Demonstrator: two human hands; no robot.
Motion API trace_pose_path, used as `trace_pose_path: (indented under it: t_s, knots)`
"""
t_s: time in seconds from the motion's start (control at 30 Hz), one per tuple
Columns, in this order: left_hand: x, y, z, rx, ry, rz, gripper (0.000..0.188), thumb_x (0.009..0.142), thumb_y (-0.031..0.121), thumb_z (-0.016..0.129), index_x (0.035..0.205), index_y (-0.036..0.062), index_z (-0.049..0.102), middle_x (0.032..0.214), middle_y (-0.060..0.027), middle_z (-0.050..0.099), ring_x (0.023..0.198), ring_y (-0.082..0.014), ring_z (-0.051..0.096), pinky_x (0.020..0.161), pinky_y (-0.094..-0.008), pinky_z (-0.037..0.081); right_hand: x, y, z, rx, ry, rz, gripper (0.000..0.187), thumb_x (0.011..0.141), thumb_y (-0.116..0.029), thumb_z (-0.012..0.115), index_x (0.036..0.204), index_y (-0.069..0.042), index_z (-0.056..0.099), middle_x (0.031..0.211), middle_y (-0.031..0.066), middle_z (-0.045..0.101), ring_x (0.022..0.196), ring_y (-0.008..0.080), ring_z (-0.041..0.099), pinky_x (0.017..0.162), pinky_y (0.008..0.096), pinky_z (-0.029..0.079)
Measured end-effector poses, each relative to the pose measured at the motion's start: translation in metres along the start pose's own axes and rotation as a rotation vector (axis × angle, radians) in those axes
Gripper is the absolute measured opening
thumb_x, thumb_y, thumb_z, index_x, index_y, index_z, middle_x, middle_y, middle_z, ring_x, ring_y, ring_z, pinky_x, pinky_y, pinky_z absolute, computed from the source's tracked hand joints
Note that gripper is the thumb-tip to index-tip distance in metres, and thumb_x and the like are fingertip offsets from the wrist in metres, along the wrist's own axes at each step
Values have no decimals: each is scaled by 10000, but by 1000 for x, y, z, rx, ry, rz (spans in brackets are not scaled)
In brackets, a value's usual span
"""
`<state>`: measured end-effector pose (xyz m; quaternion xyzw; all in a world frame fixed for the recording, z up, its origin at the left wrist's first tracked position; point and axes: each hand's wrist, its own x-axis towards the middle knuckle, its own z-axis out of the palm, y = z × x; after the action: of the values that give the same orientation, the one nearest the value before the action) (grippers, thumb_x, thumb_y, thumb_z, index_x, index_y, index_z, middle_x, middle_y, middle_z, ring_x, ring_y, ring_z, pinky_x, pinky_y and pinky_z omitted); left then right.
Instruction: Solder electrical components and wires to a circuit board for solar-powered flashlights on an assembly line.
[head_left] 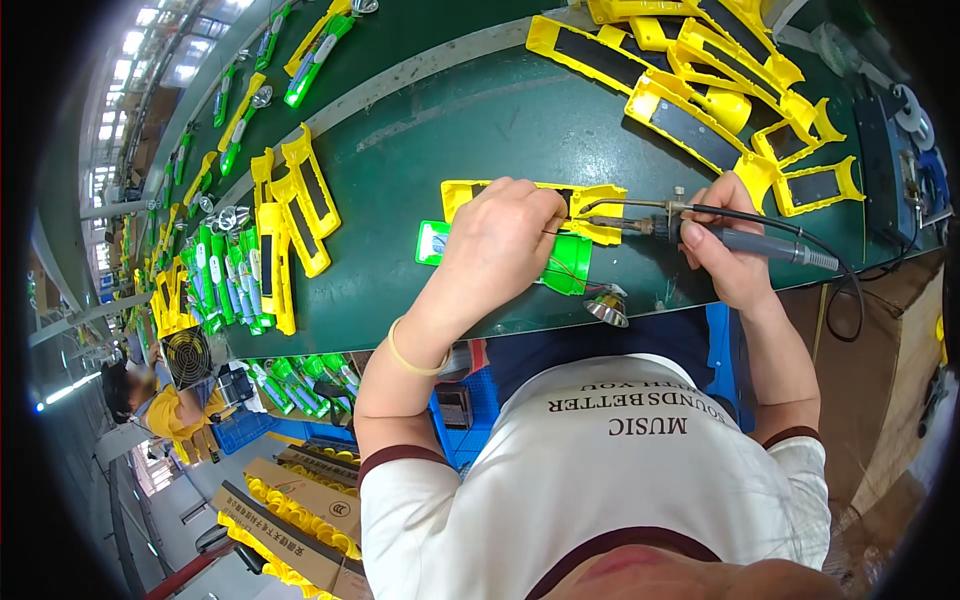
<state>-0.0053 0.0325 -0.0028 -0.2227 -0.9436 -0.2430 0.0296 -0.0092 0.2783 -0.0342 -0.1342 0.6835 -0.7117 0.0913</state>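
Dark green workbench [420, 150], long and curving away to the far left, strewn with yellow and green plastic parts. Left hand [495, 250] lying palm down over a yellow housing [600, 200] and a green housing [570, 262], fingers curled and pinching at the right edge of the hand, just where thin wires [570, 270] run across the green part; whether the fingertips actually hold a wire cannot be told. Yellow band [405, 355] around the left wrist. Right hand [725, 245] closed around the grey handle of a soldering iron [700, 235], held like a pen, metal tip pointing left and ending just beside the left fingertips, over the right end of the yellow housing. Black cord [830, 260] trailing from the iron's rear to the right and looping down at the bench edge. So the work lies directly under the left hand and just left of the right hand's grip.

Small shiny reflector cup [607, 308] at the near edge of the bench, just right of the green housing. Heap of yellow shells [700, 90] far right; more yellow shells [295, 210] and green pieces [225, 275] to the left. Cardboard boxes [300, 520] on the floor, near left, and another person in yellow [170, 410] beyond them.
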Motion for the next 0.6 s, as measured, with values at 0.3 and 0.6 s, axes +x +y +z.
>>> trace_pose_path:
  t_s: [0.3,0.6]
  knots:
    - [7,5,-2,109,-103,-42,38,722,75,579,738,45,596,684,-116,564,695,-290,556,628,-398,451,23,-10,-3,-117,-105,48,257,782,-167,646,793,-60,412,708,-14,423,656,56,368,577,218,326]
    - [12,9,-1,153,-126,-42,42,715,62,560,716,26,581,672,-130,553,682,-304,548,633,-407,450,36,-25,4,-323,-166,15,272,770,-180,656,789,-58,414,677,-1,437,628,59,375,541,238,335]
